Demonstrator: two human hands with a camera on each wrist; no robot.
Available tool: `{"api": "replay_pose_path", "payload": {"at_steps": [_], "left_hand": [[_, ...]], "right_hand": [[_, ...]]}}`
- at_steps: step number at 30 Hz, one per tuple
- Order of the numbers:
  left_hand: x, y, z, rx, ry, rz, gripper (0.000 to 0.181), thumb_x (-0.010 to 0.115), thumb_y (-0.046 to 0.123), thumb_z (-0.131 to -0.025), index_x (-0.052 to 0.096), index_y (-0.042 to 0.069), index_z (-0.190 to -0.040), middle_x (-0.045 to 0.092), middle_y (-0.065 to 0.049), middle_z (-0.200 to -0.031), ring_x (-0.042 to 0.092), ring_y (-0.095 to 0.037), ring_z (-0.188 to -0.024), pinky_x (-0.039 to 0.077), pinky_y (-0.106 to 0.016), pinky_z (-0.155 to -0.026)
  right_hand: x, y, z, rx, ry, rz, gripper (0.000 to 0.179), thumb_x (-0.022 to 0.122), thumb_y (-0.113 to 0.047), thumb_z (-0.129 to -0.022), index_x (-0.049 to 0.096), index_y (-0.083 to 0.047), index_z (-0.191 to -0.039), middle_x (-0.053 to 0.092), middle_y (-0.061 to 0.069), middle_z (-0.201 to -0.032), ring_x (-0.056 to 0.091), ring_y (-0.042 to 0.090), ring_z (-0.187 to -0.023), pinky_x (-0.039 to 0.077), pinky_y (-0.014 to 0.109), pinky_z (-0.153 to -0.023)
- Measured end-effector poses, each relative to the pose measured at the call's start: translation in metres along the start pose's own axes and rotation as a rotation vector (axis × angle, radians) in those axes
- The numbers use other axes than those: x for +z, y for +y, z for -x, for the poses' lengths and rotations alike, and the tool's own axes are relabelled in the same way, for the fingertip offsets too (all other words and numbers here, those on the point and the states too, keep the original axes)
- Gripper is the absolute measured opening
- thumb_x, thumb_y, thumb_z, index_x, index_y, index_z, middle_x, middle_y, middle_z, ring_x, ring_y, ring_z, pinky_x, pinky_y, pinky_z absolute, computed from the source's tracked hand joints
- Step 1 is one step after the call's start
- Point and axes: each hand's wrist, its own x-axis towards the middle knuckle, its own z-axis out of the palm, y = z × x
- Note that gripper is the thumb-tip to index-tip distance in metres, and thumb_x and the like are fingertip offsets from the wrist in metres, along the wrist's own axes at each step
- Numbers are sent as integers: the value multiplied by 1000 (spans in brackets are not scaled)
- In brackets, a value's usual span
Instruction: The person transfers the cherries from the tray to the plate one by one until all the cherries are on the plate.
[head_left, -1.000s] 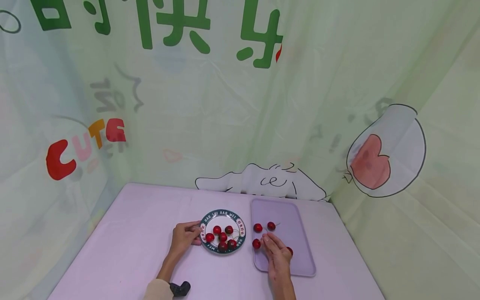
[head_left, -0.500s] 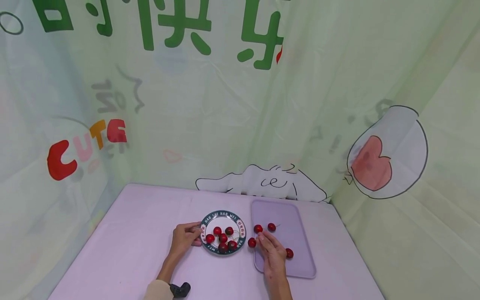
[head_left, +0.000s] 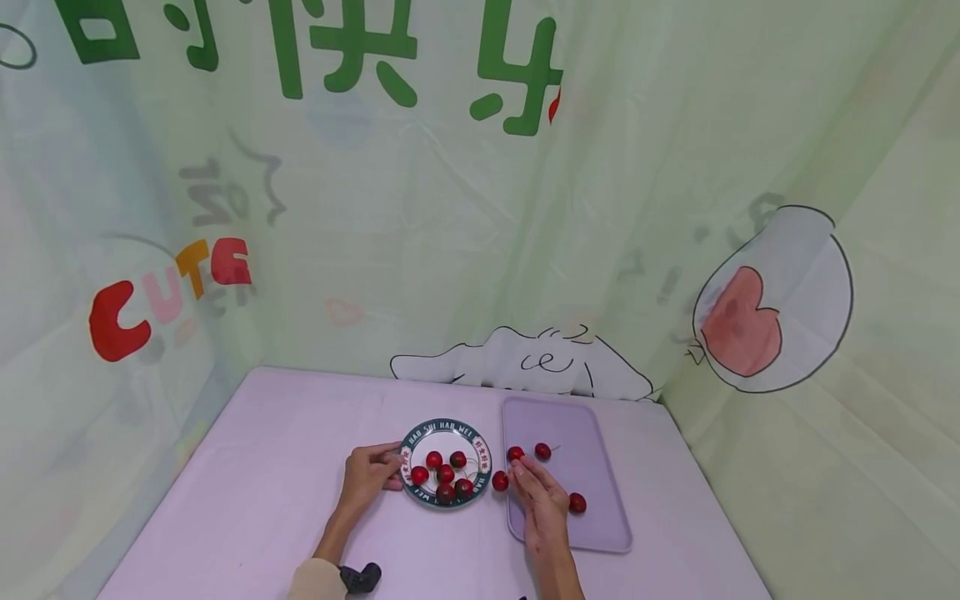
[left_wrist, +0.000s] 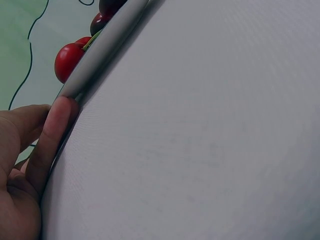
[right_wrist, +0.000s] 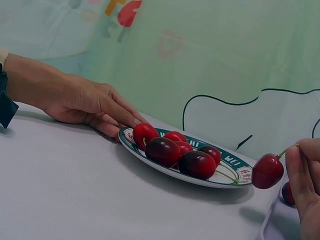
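Observation:
My left hand (head_left: 369, 468) holds the left rim of a round plate (head_left: 444, 428) with a green lettered border. Several red cherries (head_left: 445, 474) lie on the plate, some with green stems. In the left wrist view a fingertip is against the underside of the rim. My right hand (head_left: 546, 504) pinches a cherry (right_wrist: 267, 171) by its stem. That cherry hangs in the air between the plate's right edge and the purple tray (head_left: 600, 475). In the right wrist view only part of the right hand's fingers (right_wrist: 300, 180) shows.
Three cherries sit on the tray: one near its back (head_left: 542, 451), one by the right fingertips (head_left: 515, 453) and one right of the hand (head_left: 577, 502). Printed curtains (head_left: 450, 208) stand behind and beside the table (head_left: 300, 417). A black device (head_left: 362, 578) is at the left wrist.
My right hand has carried the pinched cherry left, from over the tray toward the plate. This uncovers more of the tray cherry to its right. The left hand and plate look still.

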Motion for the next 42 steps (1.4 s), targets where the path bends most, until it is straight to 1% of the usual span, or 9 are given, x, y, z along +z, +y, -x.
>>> {"api": "replay_pose_path", "payload": {"at_steps": [3,8,10,16,19,22,30,36,42], "left_hand": [[0,0,0,-1,4,3,36,74,2,-102,73,-2,-137,72,-12,-91,74,-13,-64,67,-22,-62],[0,2,1,-3,10,15,36,73,0,-101,74,-2,-137,72,-12,-89,74,-13,-61,67,-24,-61],[0,3,1,0,9,17,36,73,-1,-101,73,-3,-137,71,-13,-89,74,-13,-61,67,-25,-61],[0,3,0,-7,8,16,36,72,0,-101,73,-3,-137,72,-13,-89,75,-14,-61,67,-24,-61],[0,3,-1,-10,7,6,36,72,1,-102,74,-1,-137,72,-12,-89,75,-15,-61,67,-23,-61],[0,4,-1,-4,6,-2,35,72,2,-102,74,-1,-137,73,-13,-90,76,-16,-61,67,-23,-62],[0,7,0,-3,12,-10,36,72,2,-102,74,-1,-138,72,-12,-89,75,-16,-61,66,-22,-61],[-1,4,-1,-7,10,-11,36,72,3,-102,74,0,-138,72,-12,-90,76,-16,-61,66,-22,-62],[-1,1,-1,-3,7,-4,35,73,3,-102,74,1,-137,73,-12,-90,76,-16,-61,67,-22,-62]], "right_hand": [[4,-3,2,-3,-8,13,28,72,-2,-103,75,2,-131,84,0,-107,82,13,-95,68,24,-92],[11,-8,4,-45,-47,7,28,67,3,-104,72,7,-132,84,2,-106,82,13,-95,68,25,-93],[13,-8,3,-47,-43,-2,28,67,5,-104,72,8,-131,84,3,-105,82,14,-94,68,25,-92],[17,-7,1,-30,-29,42,37,71,-2,-104,67,8,-139,84,4,-112,82,12,-99,67,24,-94],[19,-6,0,-33,-31,64,37,71,-3,-105,67,7,-140,83,5,-115,82,12,-102,67,25,-96],[21,-6,-2,-30,-26,62,33,72,-3,-104,71,4,-136,83,6,-116,82,13,-104,67,25,-96],[25,-1,-10,-52,-33,58,32,73,-4,-103,72,4,-134,84,2,-108,82,14,-99,68,24,-92],[25,6,-15,-40,-12,57,38,74,-4,-102,69,7,-138,84,0,-105,82,11,-95,67,23,-91],[25,10,-17,-46,-22,48,39,75,-2,-101,68,10,-138,84,0,-102,82,12,-94,68,25,-91]]}}
